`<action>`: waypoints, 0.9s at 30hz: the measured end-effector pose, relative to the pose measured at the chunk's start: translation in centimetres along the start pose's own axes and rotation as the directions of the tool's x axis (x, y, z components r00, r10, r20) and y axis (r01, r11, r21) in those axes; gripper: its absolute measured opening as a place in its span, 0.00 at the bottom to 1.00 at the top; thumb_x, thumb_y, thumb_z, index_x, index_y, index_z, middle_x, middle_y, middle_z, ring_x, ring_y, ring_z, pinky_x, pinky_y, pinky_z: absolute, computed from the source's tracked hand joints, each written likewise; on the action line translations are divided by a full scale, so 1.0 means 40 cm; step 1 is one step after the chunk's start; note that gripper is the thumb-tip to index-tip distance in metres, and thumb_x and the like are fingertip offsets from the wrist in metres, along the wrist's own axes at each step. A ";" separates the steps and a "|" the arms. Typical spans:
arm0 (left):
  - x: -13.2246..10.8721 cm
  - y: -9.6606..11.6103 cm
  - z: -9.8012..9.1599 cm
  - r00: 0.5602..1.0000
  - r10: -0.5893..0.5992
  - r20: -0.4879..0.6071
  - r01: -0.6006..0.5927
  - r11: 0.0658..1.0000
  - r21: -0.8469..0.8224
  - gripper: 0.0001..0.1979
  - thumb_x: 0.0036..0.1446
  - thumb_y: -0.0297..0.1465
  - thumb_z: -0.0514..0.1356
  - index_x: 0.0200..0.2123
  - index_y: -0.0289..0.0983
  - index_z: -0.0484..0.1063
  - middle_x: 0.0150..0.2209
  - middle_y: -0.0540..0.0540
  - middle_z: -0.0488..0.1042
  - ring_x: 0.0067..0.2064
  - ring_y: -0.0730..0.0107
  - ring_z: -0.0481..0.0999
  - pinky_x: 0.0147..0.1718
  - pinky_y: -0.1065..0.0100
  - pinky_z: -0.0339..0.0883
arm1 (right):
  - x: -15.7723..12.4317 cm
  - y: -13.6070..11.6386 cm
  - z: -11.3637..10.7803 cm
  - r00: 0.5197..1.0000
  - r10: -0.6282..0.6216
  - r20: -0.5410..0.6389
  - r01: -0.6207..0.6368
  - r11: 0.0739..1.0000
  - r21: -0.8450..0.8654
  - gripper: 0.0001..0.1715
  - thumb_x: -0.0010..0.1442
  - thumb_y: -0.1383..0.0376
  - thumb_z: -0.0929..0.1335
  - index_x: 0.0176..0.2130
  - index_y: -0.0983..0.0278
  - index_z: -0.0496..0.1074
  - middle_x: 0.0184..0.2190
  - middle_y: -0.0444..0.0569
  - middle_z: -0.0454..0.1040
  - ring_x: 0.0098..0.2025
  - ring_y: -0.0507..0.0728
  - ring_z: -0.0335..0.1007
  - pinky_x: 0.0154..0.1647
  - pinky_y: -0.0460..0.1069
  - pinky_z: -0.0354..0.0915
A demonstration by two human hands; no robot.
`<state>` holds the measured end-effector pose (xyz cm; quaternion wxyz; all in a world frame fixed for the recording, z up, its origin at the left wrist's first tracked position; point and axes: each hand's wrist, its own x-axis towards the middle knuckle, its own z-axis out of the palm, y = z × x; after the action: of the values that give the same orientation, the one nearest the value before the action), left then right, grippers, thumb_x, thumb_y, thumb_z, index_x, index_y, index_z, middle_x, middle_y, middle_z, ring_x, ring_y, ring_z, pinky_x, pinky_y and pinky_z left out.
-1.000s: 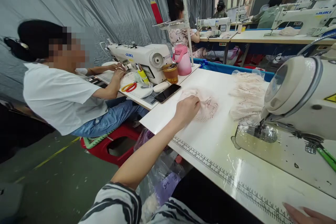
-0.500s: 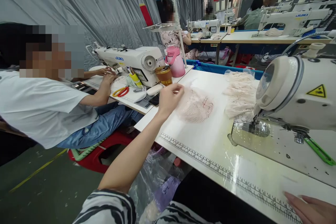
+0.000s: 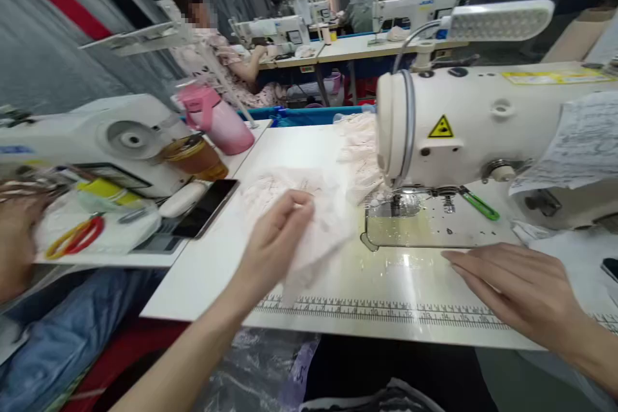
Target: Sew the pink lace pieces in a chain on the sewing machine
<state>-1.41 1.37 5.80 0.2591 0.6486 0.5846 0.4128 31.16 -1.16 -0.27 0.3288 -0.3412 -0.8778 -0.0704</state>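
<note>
Just left of the middle of the frame, a thin, pale pink fabric piece [image 3: 323,232], blurred and partly raised over the white surface [image 3: 193,299]. Pinched between thumb and fingers of the left hand [image 3: 275,232], closed on the cloth, with loose folds hanging toward the lower centre. Too blurred to tell the exact edge or fold in the pinch. Probably very light, limp and soft, apt to crease, snag or stretch under a hard pull; best taken gently by an edge or a gathered fold, with a second hold at the opposite edge to spread it flat. At lower right, the right hand [image 3: 521,283], fingers extended and close together, with nothing visible in their grasp, across the line of the printed ruler [image 3: 376,310]. Farther up, right of centre, a bundle of similar pale fabric [image 3: 357,148], just beside the head of the white sewing machine [image 3: 468,135]. Below that machine, a green thread cutter [image 3: 483,204]. Toward the left of the frame, a dark phone [image 3: 207,206], an amber cup [image 3: 197,158], a pink bottle [image 3: 217,119] and red-and-yellow scissors [image 3: 74,238]. At the far left edge, a co-worker's hand [image 3: 17,238], blurred.
</note>
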 end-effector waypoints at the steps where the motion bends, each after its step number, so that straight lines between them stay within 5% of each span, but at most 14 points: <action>1: 0.005 0.004 0.042 0.991 -0.036 0.130 0.040 0.999 -0.024 0.13 0.64 0.42 0.51 0.35 0.39 0.67 0.23 0.53 0.63 0.21 0.75 0.62 0.18 0.74 0.56 | 0.015 0.008 0.008 1.000 0.013 0.016 -0.013 1.000 -0.015 0.17 0.60 0.71 0.67 0.49 0.60 0.71 0.33 0.43 0.79 0.33 0.52 0.76 0.36 0.48 0.72; 4: 0.042 -0.004 0.136 0.931 -0.016 0.364 -0.020 0.995 0.097 0.14 0.67 0.39 0.47 0.34 0.39 0.68 0.28 0.51 0.70 0.29 0.71 0.70 0.25 0.72 0.63 | 0.047 0.037 0.033 0.996 0.057 0.072 -0.053 0.997 -0.059 0.16 0.62 0.70 0.66 0.50 0.61 0.71 0.37 0.44 0.79 0.35 0.52 0.76 0.33 0.47 0.71; 8: 0.068 -0.033 0.189 0.937 0.217 0.273 -0.329 0.812 0.481 0.11 0.67 0.33 0.49 0.38 0.36 0.69 0.33 0.46 0.76 0.32 0.66 0.73 0.28 0.68 0.65 | 0.068 0.071 0.069 0.979 0.104 0.175 -0.095 0.994 -0.061 0.14 0.65 0.70 0.62 0.47 0.63 0.73 0.41 0.48 0.79 0.38 0.54 0.76 0.30 0.48 0.70; 11: 0.036 -0.042 0.217 0.761 0.509 0.401 -0.648 0.593 0.477 0.10 0.66 0.27 0.50 0.40 0.34 0.71 0.38 0.44 0.77 0.38 0.66 0.76 0.33 0.67 0.70 | 0.091 0.082 0.101 0.968 0.109 0.225 -0.103 0.994 -0.041 0.16 0.64 0.72 0.60 0.46 0.64 0.73 0.43 0.48 0.78 0.36 0.55 0.75 0.30 0.49 0.69; 13: 0.008 -0.044 0.235 0.643 0.574 0.507 -0.766 0.481 0.426 0.10 0.65 0.25 0.51 0.44 0.32 0.71 0.42 0.42 0.77 0.43 0.63 0.76 0.37 0.65 0.72 | 0.112 0.079 0.123 0.963 0.074 0.259 -0.073 0.997 -0.013 0.19 0.61 0.75 0.60 0.48 0.64 0.72 0.47 0.48 0.76 0.37 0.54 0.74 0.29 0.48 0.68; 15: -0.008 -0.048 0.241 0.615 0.574 0.542 -0.789 0.436 0.433 0.14 0.64 0.32 0.54 0.48 0.30 0.69 0.48 0.39 0.75 0.49 0.58 0.75 0.43 0.61 0.72 | 0.130 0.072 0.140 0.955 0.021 0.295 -0.024 1.000 0.008 0.23 0.58 0.78 0.61 0.49 0.64 0.71 0.49 0.48 0.75 0.43 0.55 0.73 0.26 0.46 0.65; 18: 0.000 -0.055 0.219 0.672 0.558 0.487 -0.735 0.423 0.530 0.25 0.62 0.46 0.55 0.50 0.30 0.70 0.48 0.37 0.76 0.48 0.54 0.76 0.47 0.54 0.71 | 0.144 0.063 0.153 0.954 -0.052 0.294 0.060 0.998 -0.018 0.23 0.53 0.81 0.60 0.41 0.64 0.74 0.39 0.46 0.78 0.43 0.55 0.72 0.22 0.46 0.57; 21: 0.027 -0.058 0.189 0.729 0.584 0.358 -0.629 0.364 0.686 0.20 0.62 0.43 0.56 0.43 0.30 0.73 0.40 0.38 0.78 0.41 0.54 0.78 0.43 0.51 0.72 | 0.147 0.061 0.149 0.970 -0.076 0.233 0.092 0.994 -0.055 0.20 0.52 0.81 0.60 0.33 0.64 0.75 0.31 0.43 0.77 0.37 0.53 0.71 0.23 0.47 0.55; 23: 0.037 -0.058 0.192 0.694 0.626 0.356 -0.661 0.358 0.660 0.11 0.63 0.32 0.56 0.42 0.30 0.73 0.41 0.40 0.78 0.42 0.58 0.78 0.40 0.57 0.74 | 0.146 0.064 0.146 0.975 -0.036 0.217 0.063 0.991 -0.119 0.20 0.53 0.81 0.60 0.34 0.64 0.74 0.33 0.43 0.78 0.36 0.53 0.71 0.27 0.48 0.56; 27: 0.037 -0.064 0.235 0.521 0.670 0.528 -0.849 0.346 0.400 0.11 0.65 0.25 0.52 0.46 0.31 0.72 0.46 0.43 0.77 0.50 0.65 0.75 0.43 0.67 0.73 | 0.141 0.076 0.147 0.968 0.048 0.248 0.028 0.955 -0.295 0.21 0.55 0.79 0.59 0.40 0.64 0.74 0.41 0.45 0.78 0.30 0.52 0.71 0.33 0.52 0.60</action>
<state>5.02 4.65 -0.90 -0.1161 0.9402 0.2675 0.1760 26.89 6.32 -1.61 0.1601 -0.3974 -0.8901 -0.1554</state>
